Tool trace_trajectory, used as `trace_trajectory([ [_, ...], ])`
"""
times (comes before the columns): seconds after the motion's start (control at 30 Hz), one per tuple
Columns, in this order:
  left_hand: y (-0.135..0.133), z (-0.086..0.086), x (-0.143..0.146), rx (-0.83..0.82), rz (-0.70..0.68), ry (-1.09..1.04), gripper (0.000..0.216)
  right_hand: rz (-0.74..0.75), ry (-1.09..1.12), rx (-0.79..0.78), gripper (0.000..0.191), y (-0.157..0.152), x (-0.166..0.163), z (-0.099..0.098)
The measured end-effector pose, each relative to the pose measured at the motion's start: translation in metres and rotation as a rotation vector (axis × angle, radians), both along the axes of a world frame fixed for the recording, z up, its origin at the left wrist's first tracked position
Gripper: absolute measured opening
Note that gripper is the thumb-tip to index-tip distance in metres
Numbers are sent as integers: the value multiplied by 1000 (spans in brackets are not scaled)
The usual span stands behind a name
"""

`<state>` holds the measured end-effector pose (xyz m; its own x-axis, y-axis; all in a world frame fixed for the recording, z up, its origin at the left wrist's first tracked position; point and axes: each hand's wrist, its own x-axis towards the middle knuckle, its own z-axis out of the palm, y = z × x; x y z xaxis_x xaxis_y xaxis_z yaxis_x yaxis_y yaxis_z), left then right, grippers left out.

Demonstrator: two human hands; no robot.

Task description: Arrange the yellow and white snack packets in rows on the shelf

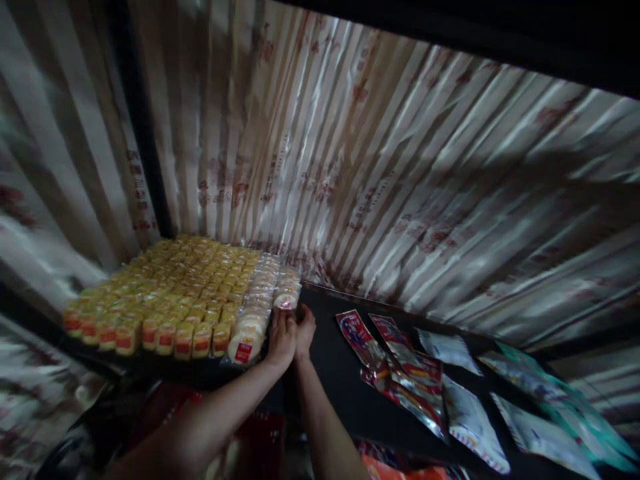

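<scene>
My left hand (283,337) and my right hand (305,331) are side by side at the front of a short row of clear-wrapped, round, pale cakes. Their fingers are closed around the lower edge of the front wrapped round cake (286,299), which has a small red label. Part of the grip is hidden behind the hands. Just left of my left hand stands a longer row of the same cakes, its front wrapped cake (246,341) leaning back with a red label. Further left are many tight rows of small yellow wrapped cakes (190,293) with orange-red labels.
The black shelf (327,363) carries red foil pouches (395,360) on the right, then white pouches (473,423) and green-white pouches (575,407). Printed, crinkled sheeting (350,167) lines the back. A dark post (143,127) stands at left. Orange packs (405,472) lie below the front edge.
</scene>
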<state>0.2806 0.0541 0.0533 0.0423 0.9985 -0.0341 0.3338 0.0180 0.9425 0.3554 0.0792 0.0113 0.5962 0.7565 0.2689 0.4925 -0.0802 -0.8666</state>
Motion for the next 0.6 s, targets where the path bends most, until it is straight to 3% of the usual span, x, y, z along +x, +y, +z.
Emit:
trace_trajectory([
  [0.13, -45, 6, -19, 30, -20, -9, 37, -34, 157, 7, 45, -53, -17, 8],
  [0.3, -134, 6, -72, 37, -170, -10, 37, 38, 319, -9, 38, -153, -68, 8],
  [0.47, -199, -28, -139, -193, -211, -41, 34, 182, 397, -205, 34, -227, -116, -19],
  [0.6, -210, -62, -173, -516, -139, -7, 20, 271, 520, -502, 30, -241, -140, -63],
])
